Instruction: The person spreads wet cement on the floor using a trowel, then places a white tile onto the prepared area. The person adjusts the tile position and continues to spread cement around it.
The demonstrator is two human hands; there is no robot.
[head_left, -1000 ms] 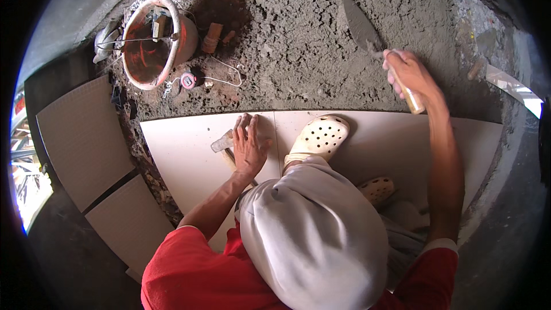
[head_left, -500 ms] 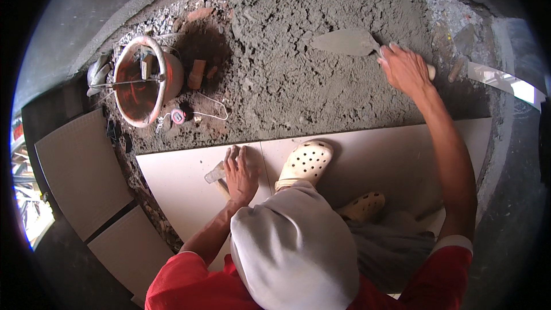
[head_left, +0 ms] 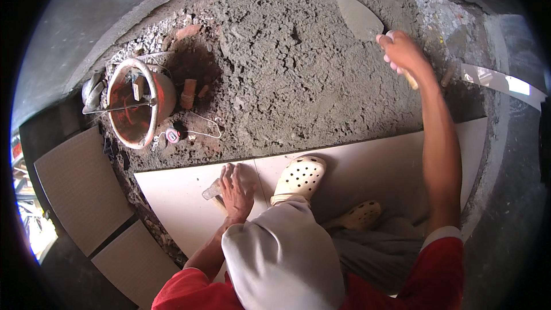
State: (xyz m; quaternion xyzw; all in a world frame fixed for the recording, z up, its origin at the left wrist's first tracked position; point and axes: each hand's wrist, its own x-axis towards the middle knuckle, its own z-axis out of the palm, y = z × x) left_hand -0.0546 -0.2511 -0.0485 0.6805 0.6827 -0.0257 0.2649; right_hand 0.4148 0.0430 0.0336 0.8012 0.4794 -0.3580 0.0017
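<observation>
My right hand (head_left: 402, 54) is wrapped round the wooden handle of a pointed trowel (head_left: 359, 16). The blade lies against the rough grey mortar bed (head_left: 310, 74), its tip toward the far edge. My left hand (head_left: 237, 195) rests on a pale floor tile (head_left: 172, 192), fingers stretched toward the mortar and nothing gripped. Right beside it lies a hammer (head_left: 212, 189); part of its handle is hidden by that hand. A cream clog (head_left: 299, 178) stands on the tiles, to the right of my left hand.
At the left, a tilted bucket (head_left: 155, 100) sits near a brick piece (head_left: 188, 94) and a small pink-and-grey tape measure (head_left: 172, 135) with white string. Ribbed tiles (head_left: 83, 189) lie at the far left. A pale strip (head_left: 499, 80) lies at the right, by the wall.
The trowel has swung farther away, its blade turning from pointing left to pointing toward the far edge. My left hand stays on the tile. The whole view has shifted slightly.
</observation>
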